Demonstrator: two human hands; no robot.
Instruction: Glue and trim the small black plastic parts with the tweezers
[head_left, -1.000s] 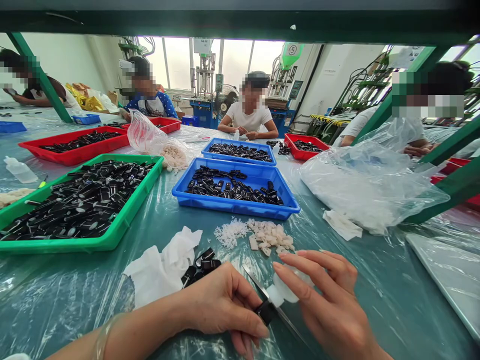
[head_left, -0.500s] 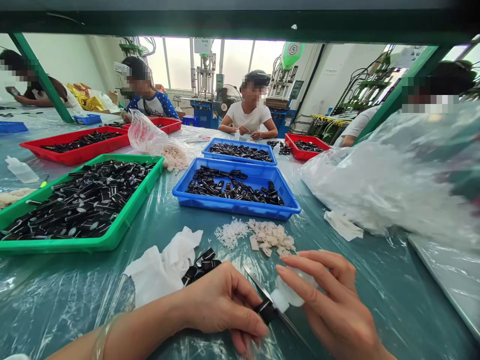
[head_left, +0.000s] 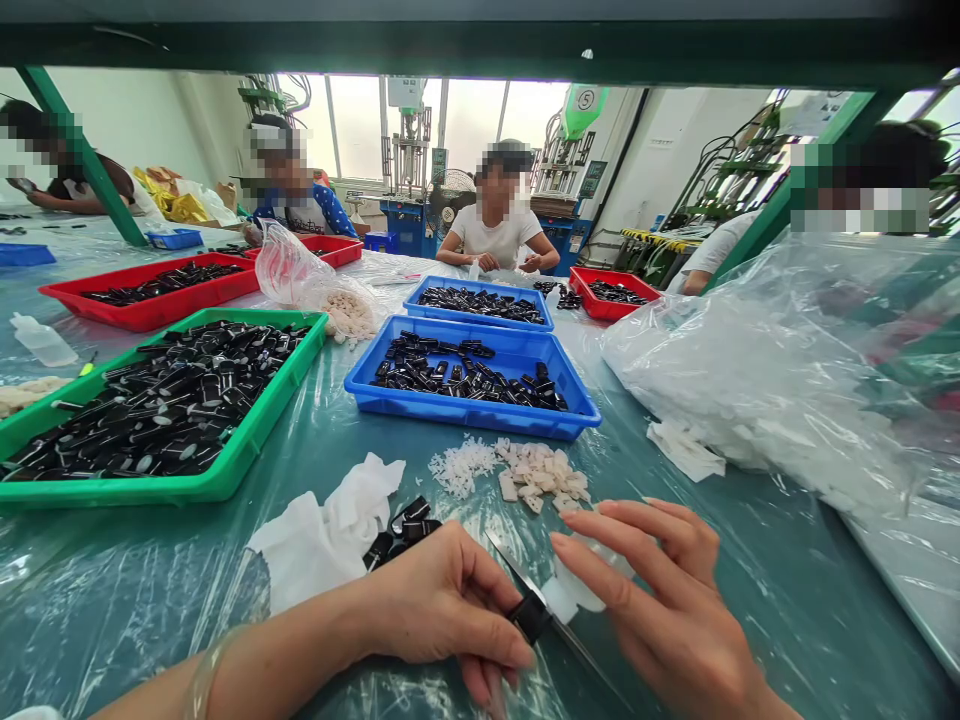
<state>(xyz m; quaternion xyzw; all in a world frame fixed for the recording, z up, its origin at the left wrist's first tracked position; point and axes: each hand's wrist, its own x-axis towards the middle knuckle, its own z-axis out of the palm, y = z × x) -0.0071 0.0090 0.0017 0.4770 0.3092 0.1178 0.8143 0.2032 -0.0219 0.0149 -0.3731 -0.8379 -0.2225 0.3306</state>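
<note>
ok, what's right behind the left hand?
Just beyond the left hand: a small heap of black parts beside a crumpled white tissue. The hand and wrist cover the heap's near edge; anything lying under them can't be seen.

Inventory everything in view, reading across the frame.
Table: one, teal, throughout
Green tray: one, green, left
Blue trays: several, blue, centre, left
Red trays: several, red, back
Parts: many, black, widespread
Chips: pile, cream, centre
Bits: pile, white, centre
Tissues: several, white, front
Bags: several, clear, table
Bottles: several, whitish, table
Tool: one, silver, front
People: four, mixed clothes, background
Fan: one, dark, back
Frame: one, green, overhead
Left hand: one, bare, front
Right hand: one, bare, front
</note>
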